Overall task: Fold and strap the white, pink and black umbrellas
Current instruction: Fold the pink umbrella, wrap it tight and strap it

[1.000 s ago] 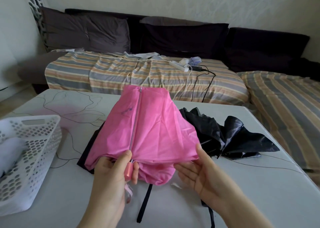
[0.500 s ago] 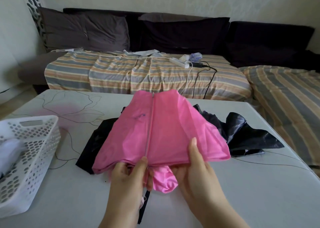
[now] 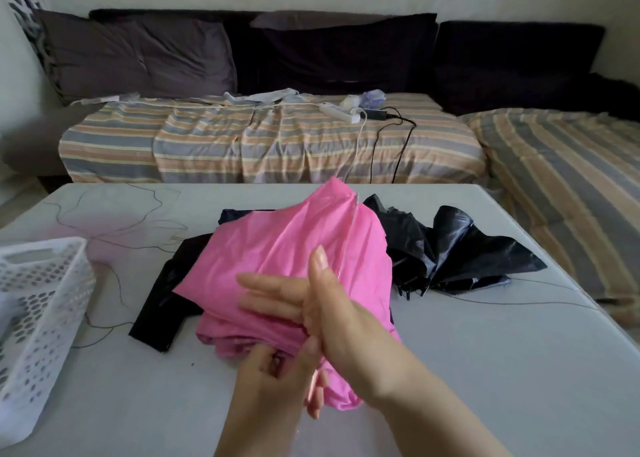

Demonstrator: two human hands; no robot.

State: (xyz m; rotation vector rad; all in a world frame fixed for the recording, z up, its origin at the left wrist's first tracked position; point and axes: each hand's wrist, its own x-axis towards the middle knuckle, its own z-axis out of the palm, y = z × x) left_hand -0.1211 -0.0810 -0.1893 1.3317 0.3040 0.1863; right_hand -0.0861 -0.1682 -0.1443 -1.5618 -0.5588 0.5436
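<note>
Pink fabric is filling both hands near the front of the table [image 3: 485, 370]. The left hand [image 3: 277, 384], low in the view, is making a narrow grip, its fingers curling around the bunched lower end of the pink umbrella [image 3: 298, 266], where the handle seems to be (the cloth is hiding most of it). The right hand [image 3: 332, 314] is lying across the canopy with fingers straight and flat, pressing the folds down toward the left rather than clutching them. A thin metal rib or shaft is showing along the upper right edge of the pink cloth.

Moving outward, the black umbrella [image 3: 460, 252] is lying loose and crumpled on the table just behind and to the right of the pink one, with more black cloth poking out from under the pink canopy on the left side; whether that is the same umbrella cannot be told. A white perforated basket [image 3: 38, 304] is sitting at the left edge of the table, and something pale is lying inside it, too blurred to name. Beyond the table a striped sofa cover [image 3: 270, 144] is carrying a power strip [image 3: 339, 111] and cables.

Judging from this, the pink umbrella is being gathered and is not yet strapped, and the black one is looking untouched, so a good part of the work is remaining.
</note>
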